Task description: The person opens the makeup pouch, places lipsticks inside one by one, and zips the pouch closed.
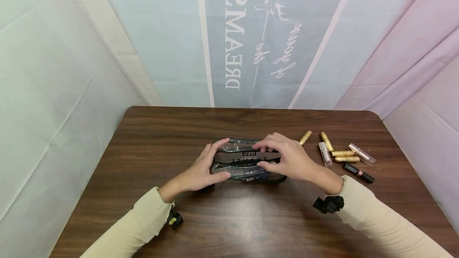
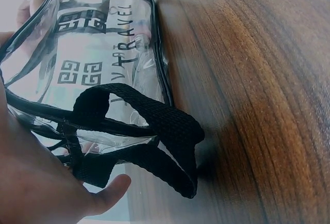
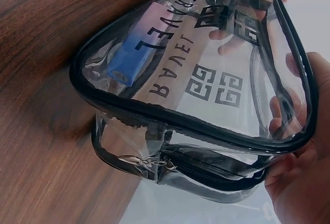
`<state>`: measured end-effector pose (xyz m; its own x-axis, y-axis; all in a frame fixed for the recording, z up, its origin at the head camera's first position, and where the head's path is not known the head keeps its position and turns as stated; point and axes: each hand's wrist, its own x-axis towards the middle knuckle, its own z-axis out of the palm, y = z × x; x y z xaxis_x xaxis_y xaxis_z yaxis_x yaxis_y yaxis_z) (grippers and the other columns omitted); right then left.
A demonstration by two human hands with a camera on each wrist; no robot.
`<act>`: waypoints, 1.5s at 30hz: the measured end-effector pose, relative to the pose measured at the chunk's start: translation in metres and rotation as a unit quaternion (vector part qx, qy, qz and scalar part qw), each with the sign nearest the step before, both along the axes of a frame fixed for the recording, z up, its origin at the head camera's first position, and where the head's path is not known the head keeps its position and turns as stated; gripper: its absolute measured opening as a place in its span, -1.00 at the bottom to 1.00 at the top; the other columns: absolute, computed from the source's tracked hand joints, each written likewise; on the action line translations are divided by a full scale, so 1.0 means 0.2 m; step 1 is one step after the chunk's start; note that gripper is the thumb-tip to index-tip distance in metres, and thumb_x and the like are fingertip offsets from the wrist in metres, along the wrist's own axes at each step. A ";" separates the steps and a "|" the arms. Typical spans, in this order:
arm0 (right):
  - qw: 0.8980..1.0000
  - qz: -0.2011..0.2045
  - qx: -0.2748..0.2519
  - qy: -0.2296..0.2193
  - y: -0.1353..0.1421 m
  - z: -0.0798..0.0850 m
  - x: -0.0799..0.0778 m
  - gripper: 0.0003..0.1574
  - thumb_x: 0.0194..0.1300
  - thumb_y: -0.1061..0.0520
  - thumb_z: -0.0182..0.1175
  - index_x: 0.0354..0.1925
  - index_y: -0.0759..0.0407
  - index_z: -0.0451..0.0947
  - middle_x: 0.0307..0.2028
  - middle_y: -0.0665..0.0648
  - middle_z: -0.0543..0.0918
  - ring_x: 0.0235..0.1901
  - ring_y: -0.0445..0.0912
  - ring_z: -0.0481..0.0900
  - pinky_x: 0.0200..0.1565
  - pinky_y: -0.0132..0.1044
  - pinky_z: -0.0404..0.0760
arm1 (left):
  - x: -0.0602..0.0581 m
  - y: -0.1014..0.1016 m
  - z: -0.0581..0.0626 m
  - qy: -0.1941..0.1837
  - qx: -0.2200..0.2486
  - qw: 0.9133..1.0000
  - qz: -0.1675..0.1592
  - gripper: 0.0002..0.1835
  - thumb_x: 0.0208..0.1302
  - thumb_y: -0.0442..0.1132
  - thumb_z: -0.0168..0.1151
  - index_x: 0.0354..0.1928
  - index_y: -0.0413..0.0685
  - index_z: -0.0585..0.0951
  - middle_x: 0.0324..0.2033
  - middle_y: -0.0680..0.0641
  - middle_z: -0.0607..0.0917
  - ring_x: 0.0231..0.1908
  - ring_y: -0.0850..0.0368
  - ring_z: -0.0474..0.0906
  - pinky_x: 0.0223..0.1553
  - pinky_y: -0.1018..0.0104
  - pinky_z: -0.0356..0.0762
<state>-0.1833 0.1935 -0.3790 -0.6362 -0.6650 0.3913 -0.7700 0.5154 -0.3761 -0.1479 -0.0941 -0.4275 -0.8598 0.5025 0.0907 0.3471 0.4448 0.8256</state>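
A clear plastic travel bag [image 1: 234, 158] with black piping stands on the table, its top edges parted in the head view. My left hand [image 1: 202, 170] grips its left end, thumb on the near side and fingers on the far side. My right hand [image 1: 287, 156] holds the top rim toward the right end with bent fingers. Through the plastic, the right wrist view shows a pink-and-blue stick [image 3: 135, 46] lying low inside. A black strap loop [image 2: 154, 115] sticks out at the left end, and a zipper [image 3: 206, 175] runs round the right end.
Right of the bag, several gold lipstick tubes [image 1: 347, 159] lie scattered on the brown wooden table [image 1: 161, 130]. Among them are clear-capped lipsticks [image 1: 324, 154] and a black tube with a pink band [image 1: 358, 172]. A printed curtain [image 1: 251, 51] hangs behind the table.
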 end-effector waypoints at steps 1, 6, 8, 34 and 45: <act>1.000 0.001 0.000 -0.001 0.00 0.00 0.00 -0.54 0.02 -0.05 0.40 -0.05 -0.14 0.59 -0.33 -0.26 0.44 -0.31 -0.29 0.43 -0.41 -0.38 0.43 | 0.00 0.00 0.00 0.000 0.001 1.000 -0.001 -0.07 0.13 0.13 0.28 0.45 0.34 -0.03 0.21 0.01 0.20 0.15 -0.10 0.24 0.09 -0.13 0.21; 1.000 0.007 -0.001 -0.008 0.00 0.01 -0.01 -0.56 0.04 -0.04 0.39 -0.05 -0.11 0.59 -0.33 -0.25 0.45 -0.32 -0.26 0.44 -0.41 -0.38 0.42 | 0.00 0.00 0.01 0.003 0.004 1.000 -0.002 -0.07 0.13 0.12 0.29 0.45 0.33 -0.02 0.20 0.00 0.21 0.16 -0.11 0.24 0.10 -0.12 0.20; 1.000 0.010 -0.001 -0.013 0.00 0.01 -0.01 -0.56 0.05 -0.03 0.39 -0.05 -0.12 0.59 -0.33 -0.25 0.45 -0.32 -0.23 0.46 -0.41 -0.38 0.42 | 0.00 0.00 0.01 0.005 0.004 1.000 -0.003 -0.07 0.13 0.11 0.29 0.45 0.33 -0.02 0.21 0.01 0.20 0.17 -0.11 0.23 0.11 -0.11 0.20; 0.992 0.054 -0.037 -0.109 0.09 0.07 0.01 -0.61 0.18 0.07 0.31 -0.01 -0.16 0.54 -0.30 -0.21 0.47 -0.30 -0.28 0.42 -0.37 -0.35 0.43 | -0.01 0.00 0.03 -0.005 -0.008 1.000 -0.007 -0.09 0.16 0.12 0.26 0.45 0.34 -0.04 0.34 0.15 0.08 0.29 0.12 0.05 0.16 -0.22 0.12; 0.991 0.048 -0.067 -0.104 0.20 0.08 0.03 -0.49 0.03 0.29 0.40 -0.04 -0.03 0.55 -0.34 -0.01 0.52 -0.56 -0.18 0.32 -0.59 -0.47 0.30 | -0.01 0.00 0.04 -0.009 -0.009 1.000 -0.006 -0.09 0.15 0.12 0.26 0.45 0.35 -0.04 0.34 0.16 0.07 0.31 0.10 0.03 0.16 -0.24 0.10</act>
<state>-0.1765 0.2335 -0.3635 -0.6489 -0.6768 0.3477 -0.7117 0.3782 -0.5919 -0.1503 -0.0938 -0.4198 -0.8549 0.5146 0.0664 0.3382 0.4556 0.8234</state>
